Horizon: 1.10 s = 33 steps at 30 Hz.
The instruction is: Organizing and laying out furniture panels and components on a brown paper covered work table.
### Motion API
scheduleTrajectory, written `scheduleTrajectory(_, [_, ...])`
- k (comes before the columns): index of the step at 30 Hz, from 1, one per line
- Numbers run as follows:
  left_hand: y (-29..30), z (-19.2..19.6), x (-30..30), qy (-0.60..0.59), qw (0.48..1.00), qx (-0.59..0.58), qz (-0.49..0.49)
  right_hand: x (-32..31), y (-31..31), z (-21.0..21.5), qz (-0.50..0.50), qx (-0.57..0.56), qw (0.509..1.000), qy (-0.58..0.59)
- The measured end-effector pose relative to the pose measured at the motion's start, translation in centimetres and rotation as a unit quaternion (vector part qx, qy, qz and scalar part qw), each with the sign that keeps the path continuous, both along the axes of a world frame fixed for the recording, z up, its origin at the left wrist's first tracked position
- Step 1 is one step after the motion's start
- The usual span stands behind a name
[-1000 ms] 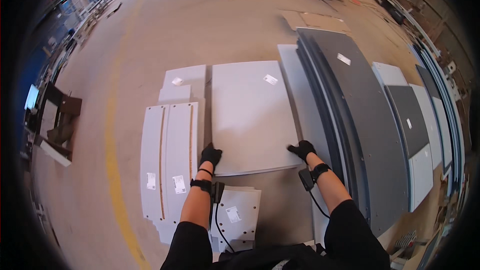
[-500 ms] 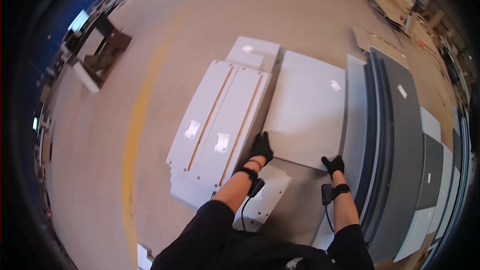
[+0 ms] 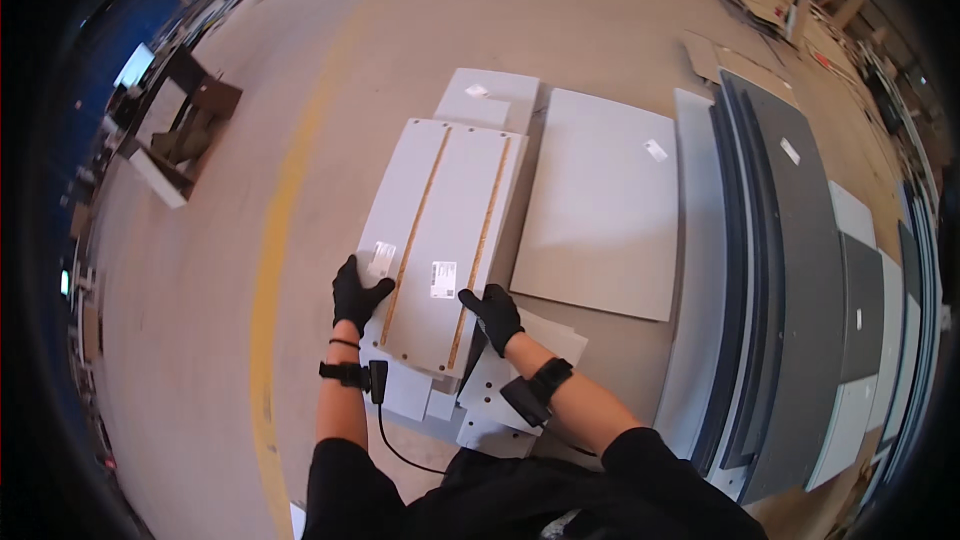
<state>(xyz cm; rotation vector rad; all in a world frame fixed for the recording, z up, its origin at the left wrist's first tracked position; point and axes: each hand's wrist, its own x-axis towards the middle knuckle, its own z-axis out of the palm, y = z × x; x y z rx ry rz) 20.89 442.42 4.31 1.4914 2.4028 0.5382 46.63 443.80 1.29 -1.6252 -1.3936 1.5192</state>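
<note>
Floor (image 3: 190, 290): at the board's 9 o'clock, running out past the yellow line (image 3: 275, 250). Most side room is this way, I'd say.
Left hand (image 3: 358, 295): black-gloved, on the 8 o'clock edge. Thumb spread over the top face, fingers along the side. Can't tell if fingertips hook under.
Grooved board (image 3: 428, 240): left of centre, top of a pile, far end toward 1 o'clock. One piece or two abreast, can't tell. Looks stiff, probably heavy; smooth face likely slick, corners and brown grooves (image 3: 484, 240) likely chip. Best hold: both long edges, nearer mid-length; hands sit toward the 6 o'clock end.
Right hand (image 3: 492, 315): black-gloved, on the 4 o'clock edge, thumb out toward the near groove. Pinch or just contact, can't tell.
Holed panels (image 3: 555, 338): 5 o'clock, just beside right hand. Possible snag.
Plain pale panel (image 3: 600, 200): 3 o'clock, narrow gap. Tight side.
Dark grey panels (image 3: 800, 240): farther out at 3 o'clock, well apart.
</note>
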Motion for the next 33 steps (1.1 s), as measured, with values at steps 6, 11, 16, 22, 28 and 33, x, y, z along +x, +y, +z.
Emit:
scheduleTrajectory(6, [-0.3, 0.0, 0.3, -0.035, 0.999, 0.006, 0.016, 6.4, 3.3, -2.6, -0.163, 0.036, 0.975, 0.149])
scheduleTrajectory(11, [1.9, 1.4, 0.4, -0.119, 0.992, -0.030, 0.009, 15.5, 8.9, -6.3, -0.219, 0.089, 0.967, 0.097])
scheduleTrajectory(16, [3.5, 0.4, -1.8, -0.196, 0.979, -0.050, 0.023, 17.7, 11.6, -8.5, -0.201, 0.109, 0.973, 0.019])
scheduleTrajectory(22, [3.8, -0.9, -3.2, -0.251, 0.966, -0.047, 0.033, 17.2, 11.7, -9.9, -0.194, 0.076, 0.978, 0.025])
scheduleTrajectory(28, [5.2, 0.9, -3.1, -0.253, 0.966, -0.050, 0.003, 14.8, 11.9, -9.4, -0.198, 0.072, 0.968, -0.138])
scheduleTrajectory(33, [4.3, 0.8, -3.2, -0.434, 0.900, 0.026, 0.042, 12.4, 11.5, -5.9, -0.248, 0.024, 0.961, -0.120])
